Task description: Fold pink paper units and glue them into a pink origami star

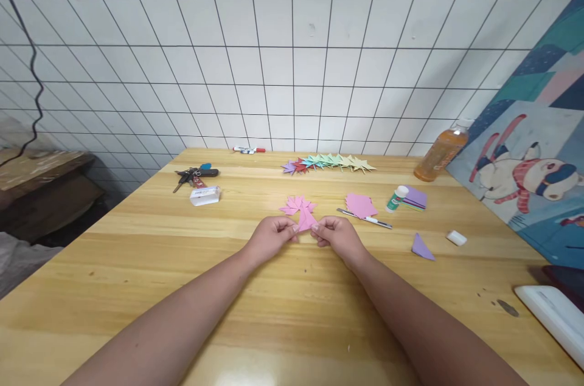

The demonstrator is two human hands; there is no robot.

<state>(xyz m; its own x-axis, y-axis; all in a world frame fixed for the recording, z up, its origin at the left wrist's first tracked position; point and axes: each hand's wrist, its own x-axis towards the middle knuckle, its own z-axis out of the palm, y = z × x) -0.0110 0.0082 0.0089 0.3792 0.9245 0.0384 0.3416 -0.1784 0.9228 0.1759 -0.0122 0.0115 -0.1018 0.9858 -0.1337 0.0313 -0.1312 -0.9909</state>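
Note:
A folded piece of pink paper (pixel 306 220) is held between my two hands at the middle of the table. My left hand (pixel 274 235) pinches its left lower corner, and my right hand (pixel 336 236) pinches the right one. Just beyond it lie several folded pink paper pieces (pixel 290 206), partly behind the held one. To the right of my right hand are a stack of pink paper squares (pixel 361 205) and a slim pen-like tool (pixel 381 224). A green and white glue stick (pixel 396 198) stands beside them.
Toward the wall lies a row of folded multicoloured paper stars (pixel 333 162), with markers (pixel 249 150) farther left. Keys (pixel 197 175) and a small white box (pixel 205 196) sit left. Rightward are purple paper sheets (pixel 416 197), a purple triangle (pixel 422 247), an eraser (pixel 457 238) and a bottle (pixel 441 151).

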